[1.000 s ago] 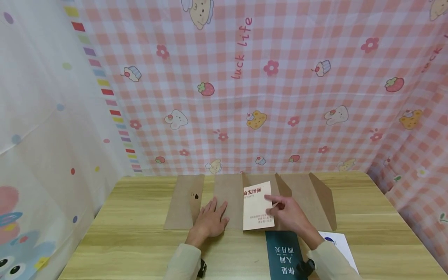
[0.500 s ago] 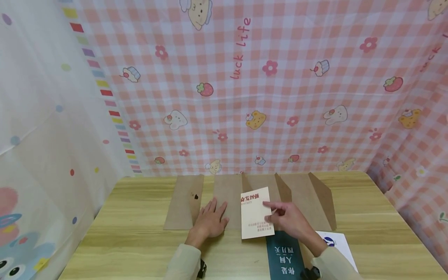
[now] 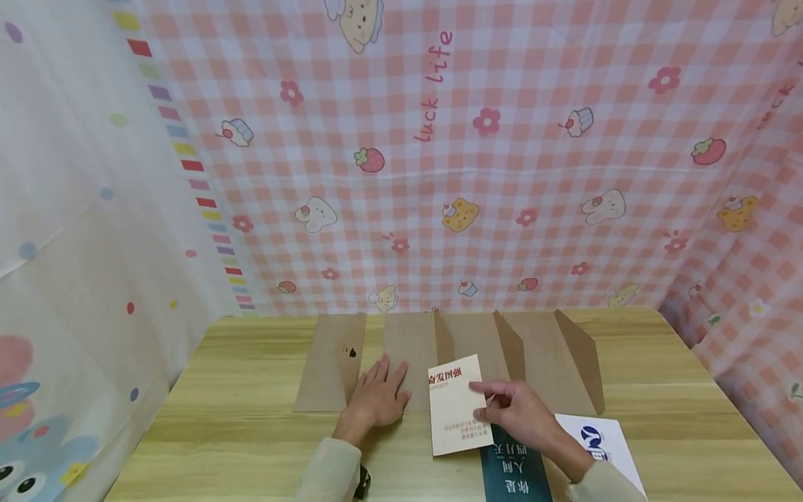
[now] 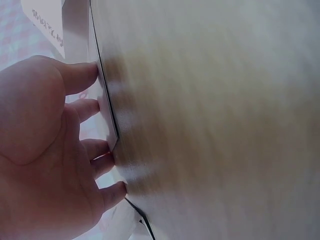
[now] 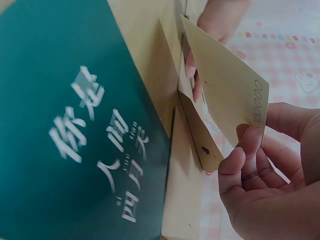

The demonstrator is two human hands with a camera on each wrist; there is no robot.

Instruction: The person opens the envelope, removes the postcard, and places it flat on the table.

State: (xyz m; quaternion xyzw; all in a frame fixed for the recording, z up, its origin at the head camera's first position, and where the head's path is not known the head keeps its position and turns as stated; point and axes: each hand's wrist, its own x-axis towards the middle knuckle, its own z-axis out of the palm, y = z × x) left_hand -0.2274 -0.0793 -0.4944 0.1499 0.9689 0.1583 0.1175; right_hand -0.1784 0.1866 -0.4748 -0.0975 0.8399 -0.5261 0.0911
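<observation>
— Where do we find the cream card?
— We can make it the centre of our clock, in the head view. The right hand is at three o'clock, thumb and fingers pinched together on the card's right edge. From the right wrist we see the card held at a tilt.
— And the left hand?
— At nine o'clock, fingers spread and holding nothing. It rests at the near ends of the first two kraft envelopes.
— How far does that row run?
— We count four, from about half past nine round to two, on the wooden table.
— Nearer us?
— A dark green card between four and five, partly covered by our cream one, and a white card towards half past three.
</observation>
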